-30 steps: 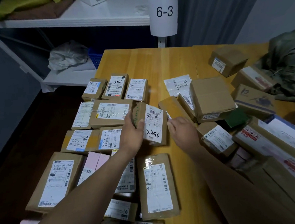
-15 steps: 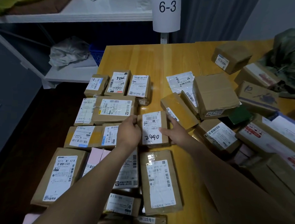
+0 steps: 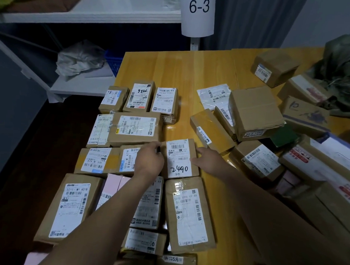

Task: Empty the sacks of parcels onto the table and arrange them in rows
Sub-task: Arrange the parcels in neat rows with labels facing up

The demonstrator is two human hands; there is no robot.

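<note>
A small brown parcel marked 2490 lies flat on the wooden table, at the right end of a row of labelled parcels. My left hand holds its left edge with curled fingers. My right hand touches its right edge with nearly straight fingers. More rows lie behind it and in front of it. A loose heap of unsorted boxes covers the table's right side. A crumpled green sack lies at the far right.
A white shelf unit with a 6-3 tag stands behind the table's left corner. On its lower shelf are a grey bag and a blue crate. Bare wood shows between the rows and the heap.
The 2490 parcel, held tilted up in my left hand a second ago, has been laid flat in its row. My right hand has moved in against its right edge.
</note>
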